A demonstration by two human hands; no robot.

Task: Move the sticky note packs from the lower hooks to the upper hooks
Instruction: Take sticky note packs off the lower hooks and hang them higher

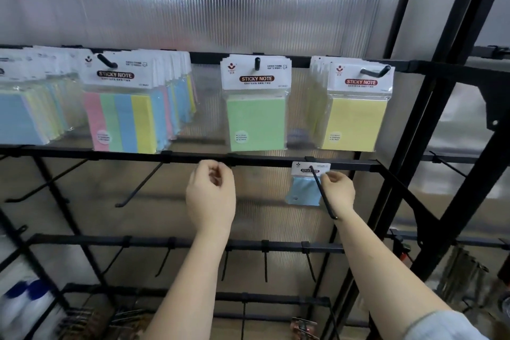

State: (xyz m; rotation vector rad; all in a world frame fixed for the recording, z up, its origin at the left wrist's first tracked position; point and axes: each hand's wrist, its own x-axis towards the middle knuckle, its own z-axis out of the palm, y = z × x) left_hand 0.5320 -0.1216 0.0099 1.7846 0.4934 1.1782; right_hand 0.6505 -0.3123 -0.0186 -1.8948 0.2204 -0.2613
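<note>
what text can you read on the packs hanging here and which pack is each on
"STICKY NOTE" on the header card of the striped pink, green, blue and yellow pack.
"STICKY NOTE" on the green pack.
"STICKY NOTE" on the yellow pack.
"STICKY NOTE", faint, on the small blue pack on the lower hook, by the right hand.
Red logos, small print and round stickers: too small to read.
Far-left blue packs: headers blurred.

Pale blue pack (303,190), seemingly plain
</note>
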